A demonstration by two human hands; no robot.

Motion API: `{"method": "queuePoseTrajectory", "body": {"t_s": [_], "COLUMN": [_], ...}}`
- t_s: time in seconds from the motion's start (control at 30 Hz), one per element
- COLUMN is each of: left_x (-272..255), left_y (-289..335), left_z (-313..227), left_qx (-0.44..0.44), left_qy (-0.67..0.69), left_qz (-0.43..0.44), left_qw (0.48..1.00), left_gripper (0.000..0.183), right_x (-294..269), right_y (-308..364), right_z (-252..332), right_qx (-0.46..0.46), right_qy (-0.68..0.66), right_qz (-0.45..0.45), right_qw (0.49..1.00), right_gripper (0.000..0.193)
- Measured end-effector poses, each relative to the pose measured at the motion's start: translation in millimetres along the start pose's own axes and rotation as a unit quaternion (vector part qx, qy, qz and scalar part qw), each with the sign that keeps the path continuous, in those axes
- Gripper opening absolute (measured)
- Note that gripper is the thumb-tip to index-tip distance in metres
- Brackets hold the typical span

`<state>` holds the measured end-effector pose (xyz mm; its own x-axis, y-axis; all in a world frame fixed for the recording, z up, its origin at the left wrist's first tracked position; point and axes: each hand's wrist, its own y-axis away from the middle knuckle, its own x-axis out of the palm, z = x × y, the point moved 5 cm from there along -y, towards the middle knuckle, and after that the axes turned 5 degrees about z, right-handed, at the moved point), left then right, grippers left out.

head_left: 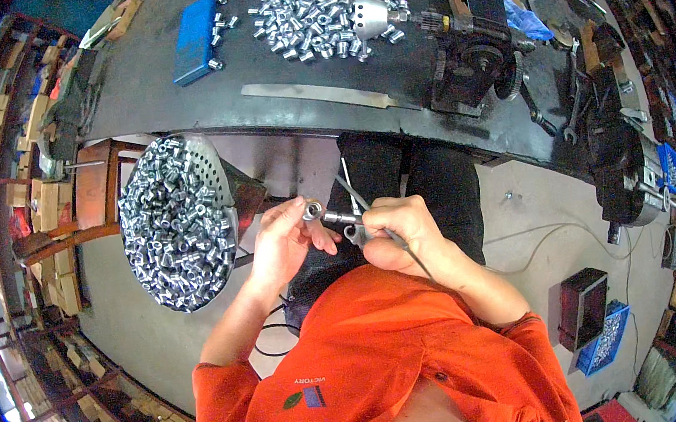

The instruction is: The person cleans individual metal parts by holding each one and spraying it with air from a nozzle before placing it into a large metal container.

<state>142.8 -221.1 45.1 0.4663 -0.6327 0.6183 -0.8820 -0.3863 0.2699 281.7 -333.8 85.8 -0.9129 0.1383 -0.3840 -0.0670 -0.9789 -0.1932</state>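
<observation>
The left hand (281, 238) pinches a small, shiny silver, ring-ended metal fitting (313, 210) between thumb and fingertips, in front of the person's lap. The right hand (401, 233) is closed around a slim, silver, rod-shaped metal tool (342, 217). The tool's long axis runs leftward from the right fist, slightly away from the body, and its tip points at the fitting. Tip and fitting lie close together; whether they touch cannot be told. The left hand is the nearer one to the fitting, and the right fist stands just beyond the tool's other end.

On the left, near the left forearm, stands a rounded, perforated grey metal tray (206, 166), heaped with loose silver cylindrical fittings (174, 238). Ahead, the front edge of the long black workbench (140, 87) crosses beyond both hands, apart from them. Between bench edge and the orange short-sleeved shirt (368, 324), there is open room around the hands.
</observation>
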Motion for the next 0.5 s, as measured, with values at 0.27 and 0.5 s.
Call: {"method": "queuePoseTrajectory", "body": {"t_s": [0.27,0.5], "left_x": [17.3,18.7], "left_y": [1.8,2.3], "left_z": [-21.5,-14.9], "left_qx": [0.041,0.028], "left_qy": [-0.281,-0.292], "left_qz": [0.028,0.027], "left_qw": [0.959,0.956], "left_gripper": [0.02,0.016], "right_x": [9.0,15.6], "right_y": [-0.6,1.9], "right_z": [1.0,4.2], "right_qx": [0.026,-0.002], "right_qy": [0.106,0.216], "right_qz": [-0.026,-0.076], "right_qw": [0.994,0.973], "right_gripper": [0.016,0.014]}}
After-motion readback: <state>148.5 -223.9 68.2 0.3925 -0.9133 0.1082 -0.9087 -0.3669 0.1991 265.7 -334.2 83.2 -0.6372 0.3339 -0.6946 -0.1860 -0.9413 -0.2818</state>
